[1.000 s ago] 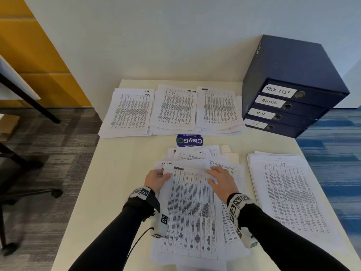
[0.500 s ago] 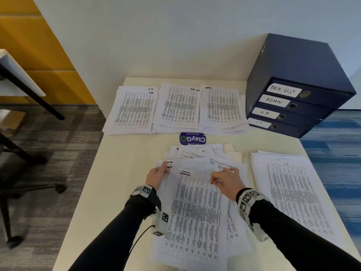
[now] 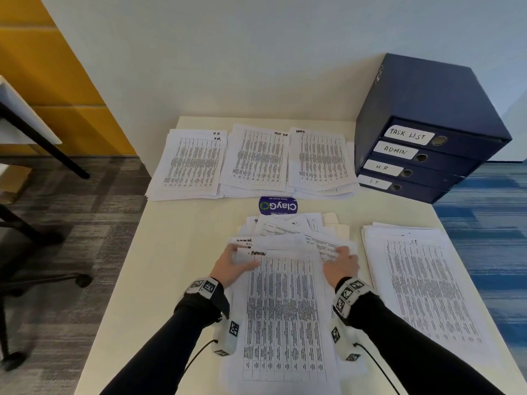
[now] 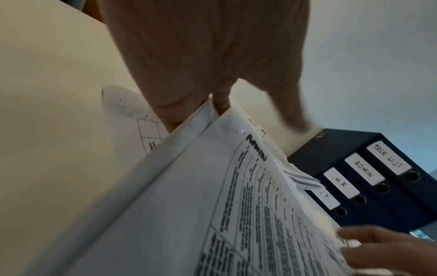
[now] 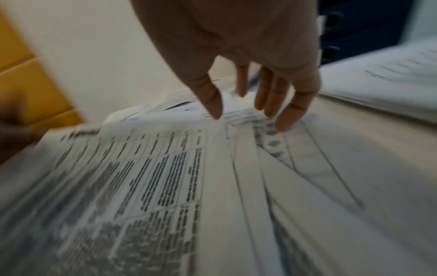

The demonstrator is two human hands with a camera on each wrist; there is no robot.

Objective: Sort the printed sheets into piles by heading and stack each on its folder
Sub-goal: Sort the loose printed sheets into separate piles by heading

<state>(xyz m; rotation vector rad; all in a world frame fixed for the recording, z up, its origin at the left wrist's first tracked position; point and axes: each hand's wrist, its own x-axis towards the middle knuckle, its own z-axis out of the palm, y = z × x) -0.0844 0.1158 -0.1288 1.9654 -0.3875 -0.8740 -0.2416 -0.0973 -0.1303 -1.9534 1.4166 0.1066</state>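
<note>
A loose pile of printed sheets (image 3: 288, 232) lies fanned out in front of me on the cream table (image 3: 176, 252). Its top sheet, headed ADMIN (image 3: 282, 309), runs toward me. My left hand (image 3: 242, 259) pinches that sheet's top-left corner, thumb on top and fingers underneath (image 4: 220, 104), and the edge is lifted off the sheets below. My right hand (image 3: 340, 262) rests with straight fingers (image 5: 293, 115) on the fanned sheets at the pile's right edge. Along the back lie sorted piles headed HR (image 3: 191, 163), TASK LIST (image 3: 256, 158) and ADMIN (image 3: 322, 161). An IT pile (image 3: 422, 292) lies at the right.
A stack of navy folders (image 3: 427, 124) labelled TASK LIST, ADMIN, H.R and IT stands at the back right corner. A purple ClayGo sticker (image 3: 278, 206) sits between the back piles and the loose pile. A wall bounds the table's far edge; an office chair base (image 3: 42, 280) stands left.
My right hand has slid from the top sheet's upper part out to the pile's right edge. My left hand has taken the ADMIN sheet's corner and raised it slightly.
</note>
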